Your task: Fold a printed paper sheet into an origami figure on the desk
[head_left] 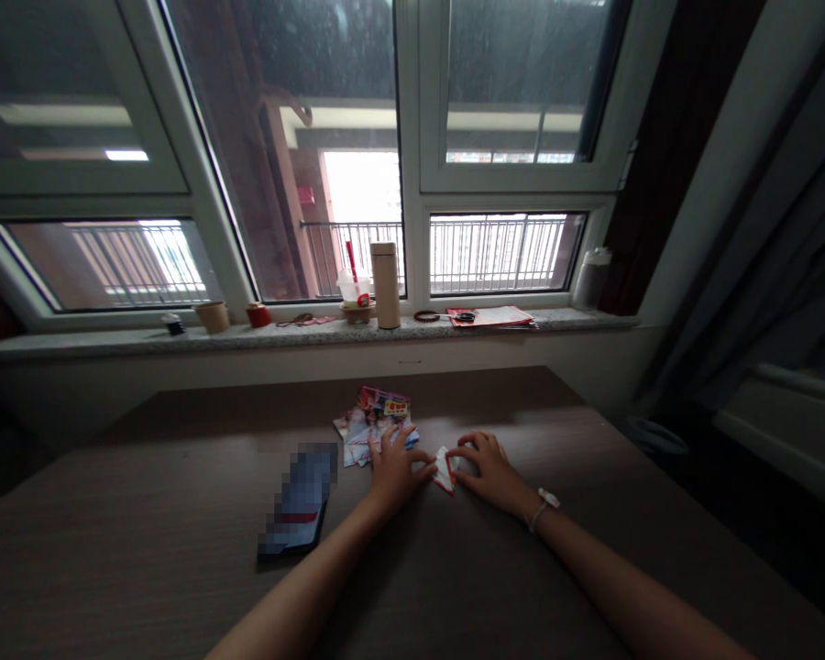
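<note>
A small folded piece of paper (444,468), white with red edges, lies on the dark wooden table (144,550). My left hand (393,469) rests beside it on the left, thumb and fingertips touching its edge. My right hand (489,467) presses on it from the right with curled fingers. Both hands pinch the paper between them. A bracelet sits on my right wrist (543,507).
A pile of colourful printed sheets (372,422) lies just behind my left hand. A dark phone (300,502) lies to the left. The windowsill holds a beige flask (386,284), cups (213,316), scissors (454,316) and red papers (491,316).
</note>
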Motion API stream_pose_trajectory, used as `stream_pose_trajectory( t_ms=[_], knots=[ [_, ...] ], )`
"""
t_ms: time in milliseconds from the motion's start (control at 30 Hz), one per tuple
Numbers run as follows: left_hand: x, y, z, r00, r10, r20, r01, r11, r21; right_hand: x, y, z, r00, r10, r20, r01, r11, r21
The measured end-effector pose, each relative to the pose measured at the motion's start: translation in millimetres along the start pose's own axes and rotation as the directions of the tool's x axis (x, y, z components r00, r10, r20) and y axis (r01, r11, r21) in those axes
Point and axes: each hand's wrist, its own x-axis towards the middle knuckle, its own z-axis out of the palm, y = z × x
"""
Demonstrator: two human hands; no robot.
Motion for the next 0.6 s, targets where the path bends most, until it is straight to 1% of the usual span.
stream_pose_trajectory(
  t_ms=[133,333,467,600],
  knots=[
    [-1,2,-2.8,1.000,-0.010,0.018,0.009,1.000,0.012,1,1,0,1.000,0.018,-0.011,-0.018,0.999,0.028],
    [-2,3,-8.7,0.998,-0.033,0.054,0.034,0.999,-0.004,6,8,3,0.995,0.076,-0.062,-0.067,0.989,0.128],
    [0,2,-11.8,0.996,-0.017,0.082,0.017,1.000,0.002,7,12,-1,0.997,0.064,-0.036,-0.057,0.984,0.168],
    [1,-1,-14.7,0.992,-0.008,0.122,0.008,1.000,0.002,6,16,-6,1.000,0.015,-0.001,-0.014,0.985,0.172]
  ],
)
